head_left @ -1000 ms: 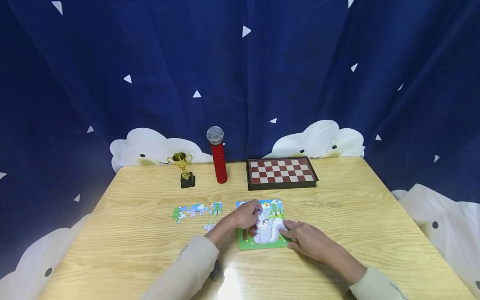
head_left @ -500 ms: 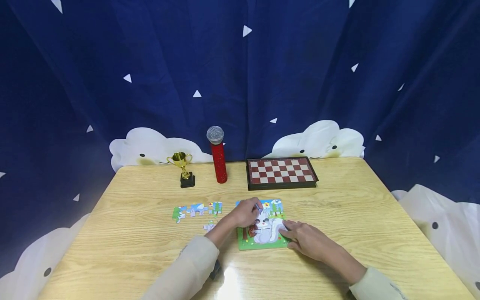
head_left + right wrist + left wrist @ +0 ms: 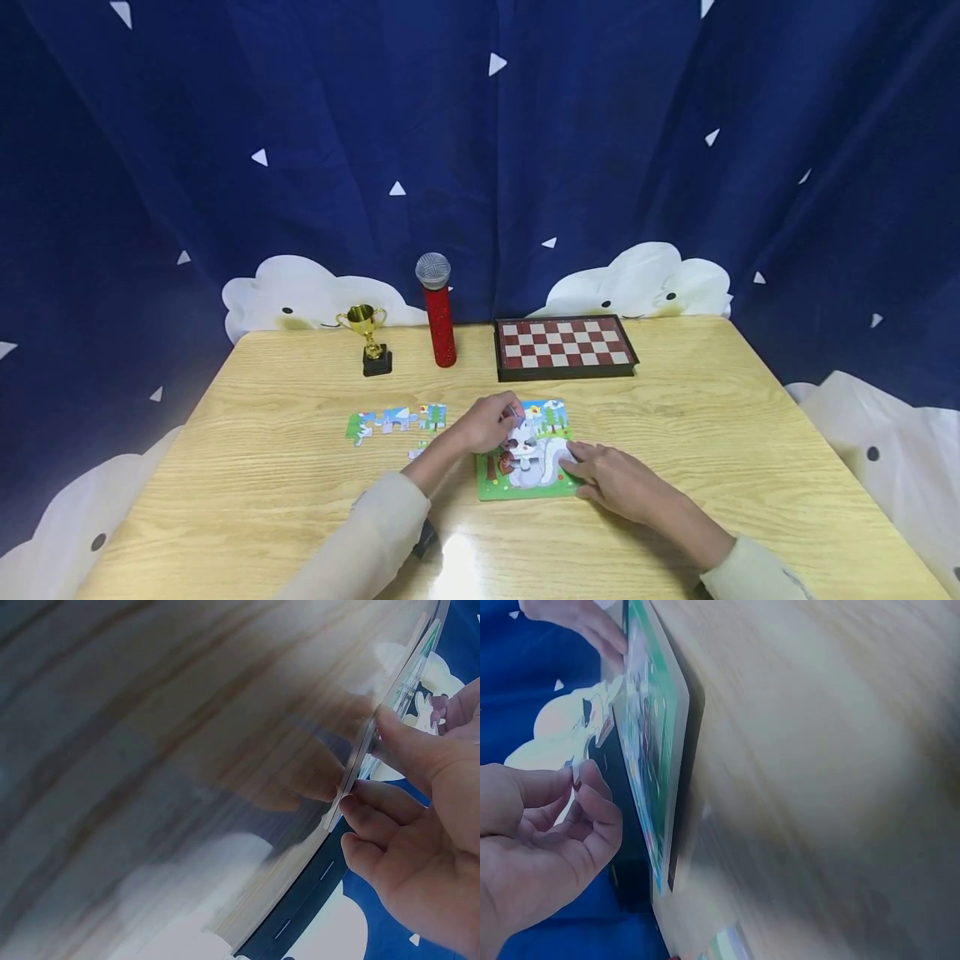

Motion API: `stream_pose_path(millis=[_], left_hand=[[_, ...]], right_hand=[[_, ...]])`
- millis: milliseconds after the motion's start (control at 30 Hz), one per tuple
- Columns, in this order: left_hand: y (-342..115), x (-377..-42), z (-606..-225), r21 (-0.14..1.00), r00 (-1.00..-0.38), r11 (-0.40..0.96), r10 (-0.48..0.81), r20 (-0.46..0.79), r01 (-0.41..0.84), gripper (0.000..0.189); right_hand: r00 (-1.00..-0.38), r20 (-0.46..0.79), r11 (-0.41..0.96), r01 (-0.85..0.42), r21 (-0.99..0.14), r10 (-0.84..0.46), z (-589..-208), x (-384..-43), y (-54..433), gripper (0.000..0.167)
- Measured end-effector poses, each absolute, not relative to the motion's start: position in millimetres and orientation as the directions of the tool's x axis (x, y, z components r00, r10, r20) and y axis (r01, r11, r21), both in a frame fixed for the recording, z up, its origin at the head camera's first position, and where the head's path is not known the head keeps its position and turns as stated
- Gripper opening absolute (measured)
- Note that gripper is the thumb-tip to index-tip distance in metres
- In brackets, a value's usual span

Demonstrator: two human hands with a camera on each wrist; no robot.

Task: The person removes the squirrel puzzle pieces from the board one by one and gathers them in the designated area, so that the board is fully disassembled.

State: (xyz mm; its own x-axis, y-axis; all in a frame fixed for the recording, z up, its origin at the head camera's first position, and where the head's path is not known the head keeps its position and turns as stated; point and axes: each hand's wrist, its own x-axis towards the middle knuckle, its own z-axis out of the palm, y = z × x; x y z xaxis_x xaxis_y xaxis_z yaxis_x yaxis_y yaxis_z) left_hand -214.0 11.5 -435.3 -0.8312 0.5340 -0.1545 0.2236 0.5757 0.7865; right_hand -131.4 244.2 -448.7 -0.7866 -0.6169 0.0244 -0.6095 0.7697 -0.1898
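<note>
A squirrel jigsaw puzzle [image 3: 528, 483] with a green border lies on the table between the hands. My left hand [image 3: 487, 423] is over its upper left part and pinches a puzzle piece [image 3: 596, 720] between thumb and fingertips. In the left wrist view that piece stands raised off the puzzle's face, and more joined pieces may hang with it. My right hand [image 3: 618, 482] holds the puzzle's right edge, thumb on top and fingers against the side, as the right wrist view [image 3: 420, 817] also shows. The left hand covers the puzzle's upper left corner.
Loose puzzle pieces [image 3: 396, 419] lie left of the puzzle, partly behind the left forearm. Farther back stand a gold trophy cup [image 3: 366, 333] and a red microphone [image 3: 441, 321]. A checkered game board [image 3: 566, 343] lies behind the puzzle, before a blue curtain [image 3: 390, 108].
My left hand has risen slightly and shifted a little left, lifting the pinched piece; a dark gap shows near the squirrel's middle. The right hand keeps its place on the edge.
</note>
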Motion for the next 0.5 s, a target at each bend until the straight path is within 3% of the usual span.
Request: stream_pose_path(millis=[500], left_hand=[[-47, -219, -427, 0.769, -0.834, 0.583, 0.538, -0.123, 0.263, 0.011]], right_hand=[[-0.79, 0.011, 0.775, -0.605, -0.184, -0.613, -448, -132, 244, 0.043]])
